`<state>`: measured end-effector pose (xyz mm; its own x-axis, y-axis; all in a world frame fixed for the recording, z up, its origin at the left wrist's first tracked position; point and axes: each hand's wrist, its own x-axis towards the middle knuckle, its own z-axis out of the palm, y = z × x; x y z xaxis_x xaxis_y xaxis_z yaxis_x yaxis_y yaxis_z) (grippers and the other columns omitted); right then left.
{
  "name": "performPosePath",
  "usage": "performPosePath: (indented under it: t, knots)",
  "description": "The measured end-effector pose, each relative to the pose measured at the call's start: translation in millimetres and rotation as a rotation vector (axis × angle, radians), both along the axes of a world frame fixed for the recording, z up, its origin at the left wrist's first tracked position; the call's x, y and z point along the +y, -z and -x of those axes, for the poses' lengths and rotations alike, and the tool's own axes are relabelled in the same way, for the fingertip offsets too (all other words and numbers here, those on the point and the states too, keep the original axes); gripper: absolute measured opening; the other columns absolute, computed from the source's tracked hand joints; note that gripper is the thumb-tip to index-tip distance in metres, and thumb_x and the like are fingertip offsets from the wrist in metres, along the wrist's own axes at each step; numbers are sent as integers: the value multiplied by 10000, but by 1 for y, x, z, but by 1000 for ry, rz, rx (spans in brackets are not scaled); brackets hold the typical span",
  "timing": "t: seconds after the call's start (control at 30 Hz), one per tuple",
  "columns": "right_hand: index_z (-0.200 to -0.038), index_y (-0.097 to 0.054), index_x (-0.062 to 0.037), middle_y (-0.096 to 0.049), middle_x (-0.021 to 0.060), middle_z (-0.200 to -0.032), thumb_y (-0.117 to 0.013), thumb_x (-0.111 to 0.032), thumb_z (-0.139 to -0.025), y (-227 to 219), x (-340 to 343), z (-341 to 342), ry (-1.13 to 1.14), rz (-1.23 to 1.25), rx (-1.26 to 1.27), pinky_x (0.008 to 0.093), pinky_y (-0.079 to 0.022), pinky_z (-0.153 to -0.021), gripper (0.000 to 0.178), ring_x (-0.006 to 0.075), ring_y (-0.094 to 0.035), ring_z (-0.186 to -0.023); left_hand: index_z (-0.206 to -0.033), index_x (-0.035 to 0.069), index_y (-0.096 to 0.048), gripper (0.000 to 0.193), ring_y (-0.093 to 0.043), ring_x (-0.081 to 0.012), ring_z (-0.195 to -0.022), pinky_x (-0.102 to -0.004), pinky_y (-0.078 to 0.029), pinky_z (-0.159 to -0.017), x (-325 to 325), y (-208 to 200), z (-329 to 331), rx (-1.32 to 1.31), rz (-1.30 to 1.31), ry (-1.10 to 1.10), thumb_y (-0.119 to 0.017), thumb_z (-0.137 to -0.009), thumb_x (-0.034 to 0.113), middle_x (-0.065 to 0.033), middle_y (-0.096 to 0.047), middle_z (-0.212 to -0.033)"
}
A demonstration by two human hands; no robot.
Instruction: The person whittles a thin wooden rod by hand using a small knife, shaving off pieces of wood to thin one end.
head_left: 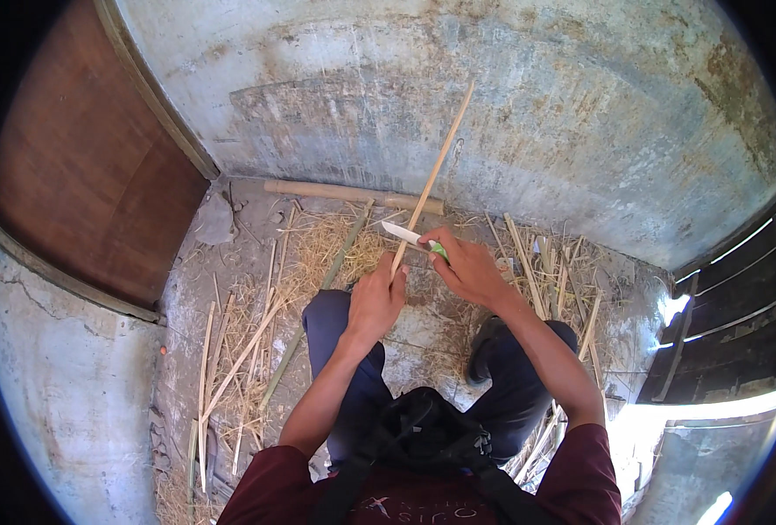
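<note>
My left hand (375, 298) is closed round the lower part of a long, thin bamboo strip (444, 150), which slants up and away toward the far wall. In my right hand (467, 263) is a knife with a green handle (438, 250). Its pale blade (401, 232) points to the left and crosses the strip just beyond my left fingers. Blade and strip look to be touching there. My palms hide the strip's near end and part of the knife handle.
A thick bamboo pole (353, 194) lies along the foot of the stained wall (563, 114). Straw-like shavings (318, 249) and loose strips (206, 385) cover the floor to my left, with more strips (528, 262) on the right. A brown door panel (99, 166) stands at left.
</note>
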<state>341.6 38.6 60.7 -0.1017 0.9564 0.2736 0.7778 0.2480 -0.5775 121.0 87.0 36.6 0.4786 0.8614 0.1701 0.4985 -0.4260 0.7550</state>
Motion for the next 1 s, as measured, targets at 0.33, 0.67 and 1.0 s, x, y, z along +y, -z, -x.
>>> performPosePath:
  t: [0.33,0.67,1.0]
  knots:
    - [-1490,-503,-165,-716,186,-854,-710,-297,-1051,-10,-5,7,59,3,187,504,-521,-686,503,400,-741,-797,-1142,-19,-532,283,-682,-554,-725,-632,-499,-643,-19,-2,5,126,16,50,-580,-1140,260,-299,-667,-722]
    - [-1367,-716,-100,-797,112,-1029,-832,-272,-966,-4,2,2,54,-14,412,417,-567,-913,451,278,-791,-1015,-1205,-15,-548,290,-711,-494,-680,-576,-545,-635,-27,4,10,22,-29,114,-614,-1120,254,-230,-694,-701]
    - [-1445,-652,-128,-781,127,-979,-820,-222,-972,-15,1,-4,100,2,477,378,-563,-895,511,251,-776,-993,-1090,-19,-621,315,-692,-287,-740,-433,-508,-696,-32,0,40,15,217,167,-614,-1146,291,-169,-674,-792]
